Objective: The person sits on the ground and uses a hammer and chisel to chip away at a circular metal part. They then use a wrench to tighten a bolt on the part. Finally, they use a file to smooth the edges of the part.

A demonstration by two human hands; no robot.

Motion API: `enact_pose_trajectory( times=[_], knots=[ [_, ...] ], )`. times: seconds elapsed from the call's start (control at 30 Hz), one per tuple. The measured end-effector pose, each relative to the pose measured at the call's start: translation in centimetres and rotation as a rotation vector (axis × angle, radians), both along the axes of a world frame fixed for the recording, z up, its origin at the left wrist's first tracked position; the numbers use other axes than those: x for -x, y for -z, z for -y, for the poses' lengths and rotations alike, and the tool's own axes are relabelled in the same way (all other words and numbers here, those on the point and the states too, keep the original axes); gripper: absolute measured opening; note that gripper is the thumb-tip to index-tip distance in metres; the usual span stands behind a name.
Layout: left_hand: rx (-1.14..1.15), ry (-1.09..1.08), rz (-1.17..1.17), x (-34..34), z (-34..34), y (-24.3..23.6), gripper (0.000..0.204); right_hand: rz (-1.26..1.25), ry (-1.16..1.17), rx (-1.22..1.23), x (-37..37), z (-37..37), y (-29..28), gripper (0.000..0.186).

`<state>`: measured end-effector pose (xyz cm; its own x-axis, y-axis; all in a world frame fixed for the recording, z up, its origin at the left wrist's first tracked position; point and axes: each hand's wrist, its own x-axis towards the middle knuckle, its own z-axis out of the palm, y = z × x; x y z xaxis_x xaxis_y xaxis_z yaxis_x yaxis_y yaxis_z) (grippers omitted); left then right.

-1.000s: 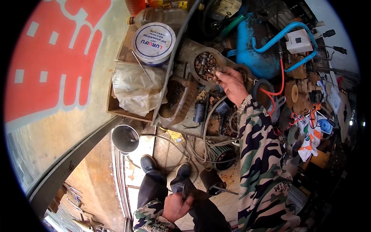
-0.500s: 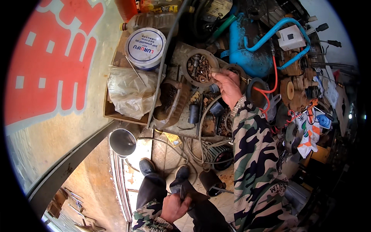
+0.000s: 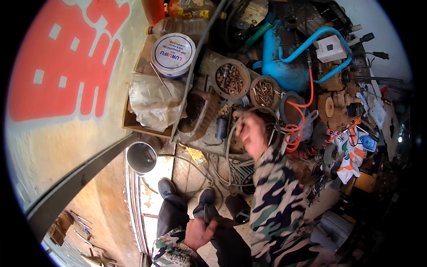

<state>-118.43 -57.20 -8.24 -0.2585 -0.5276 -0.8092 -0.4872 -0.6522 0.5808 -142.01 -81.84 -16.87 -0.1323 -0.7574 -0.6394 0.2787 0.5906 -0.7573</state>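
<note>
Low in the picture, my left hand (image 3: 199, 233) is closed in front of my dark trousers. A slim grey metal piece (image 3: 206, 213) sticks up from its fingers; its kind is too small to tell. Over the bench hovers my right hand (image 3: 252, 135), smeared by motion, above coiled cable and dark parts. Whether it holds anything does not show. Beyond it stand a round bowl of rusty bolts and nuts (image 3: 231, 79) and a smaller round tin of screws (image 3: 264, 92). To its left are a black cylinder (image 3: 221, 127) and a cut plastic bottle with small parts (image 3: 209, 116).
A blue air compressor (image 3: 284, 62) with an orange coiled hose (image 3: 315, 84) stands at the back. A white tub (image 3: 173, 53) and a plastic bag (image 3: 155, 100) lie left of a metal bar. A metal bucket (image 3: 141, 158) stands on the floor near loose cable loops (image 3: 213, 171).
My right hand has left the rims of the bowl and tin and moved down toward me, uncovering the tin of screws. My left hand stays closed in nearly the same place.
</note>
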Motion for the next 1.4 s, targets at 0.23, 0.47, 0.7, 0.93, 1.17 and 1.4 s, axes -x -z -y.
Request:
enact_pose_trajectory(
  times=[0.23, 0.47, 0.7, 0.93, 1.17, 1.4],
  knots=[
    [0.042, -0.028, 0.043, 2.0, -6.9, 1.6, 0.056, 0.605, 0.052, -0.32, -2.6, -18.6, -8.1, 0.016],
    [-0.108, -0.562, -0.061, 0.8, -15.9, -2.8, 0.035, 0.323, -0.195, -0.362, -3.0, -29.9, -19.7, 0.01],
    [-0.098, -0.868, -0.029, -8.3, -26.7, -10.2, 0.04, 0.185, -0.534, -0.321, -7.1, -36.8, -24.2, 0.009],
    [0.025, -1.18, 0.003, -14.2, -40.6, -15.9, 0.038, 0.015, -0.819, -0.332, -16.9, -44.6, -28.6, 0.012],
    [0.092, -1.402, 0.013, -22.3, -55.4, -21.5, 0.035, -0.164, -1.164, -0.247, -29.1, -54.7, -32.4, 0.015],
    [0.172, -1.66, -0.019, -38.8, -60.4, -24.0, 0.029, -0.232, -1.126, -0.182, -43.3, -57.0, -35.6, 0.013]
  ],
)
